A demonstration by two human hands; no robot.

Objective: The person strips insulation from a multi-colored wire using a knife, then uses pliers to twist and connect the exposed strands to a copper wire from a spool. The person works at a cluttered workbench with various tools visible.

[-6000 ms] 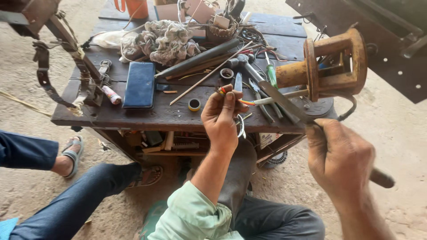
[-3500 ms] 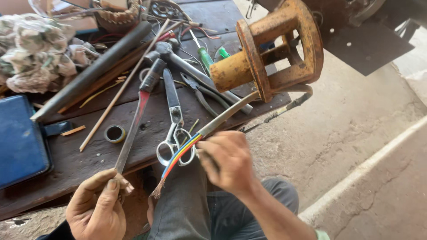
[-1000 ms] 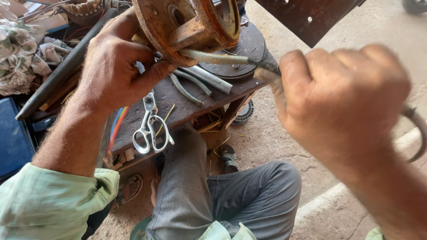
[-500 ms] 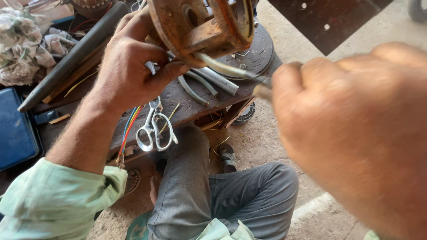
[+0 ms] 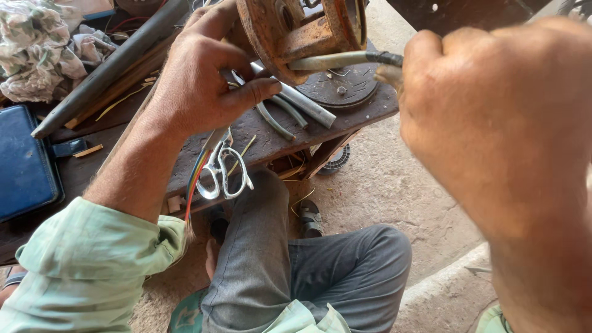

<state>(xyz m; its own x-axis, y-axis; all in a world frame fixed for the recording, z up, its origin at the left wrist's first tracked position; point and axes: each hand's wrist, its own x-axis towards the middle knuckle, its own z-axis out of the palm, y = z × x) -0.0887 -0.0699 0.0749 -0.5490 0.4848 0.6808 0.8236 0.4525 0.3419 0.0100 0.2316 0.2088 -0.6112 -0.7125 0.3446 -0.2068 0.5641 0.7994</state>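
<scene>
the rusty motor frame (image 5: 302, 31) is steadied on the counter (image 5: 259, 139) by the left hand (image 5: 197, 86). a grey cable (image 5: 336, 60), already passed into the frame, is gripped in the closed right hand (image 5: 493, 117); pulling seems unfinished. scissors (image 5: 225, 169) lie unused.

Sleeve (image 5: 86, 259): pale green, rolled above the wrist
Trousers (image 5: 296, 271): grey
Hands: bare, no gloves or rings

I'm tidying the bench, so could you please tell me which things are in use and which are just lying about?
In use: left hand steadying rusty motor housing; right hand gripping sleeved cable.
Lying about: scissors, blue case, crumpled cloth, long dark bar.
</scene>
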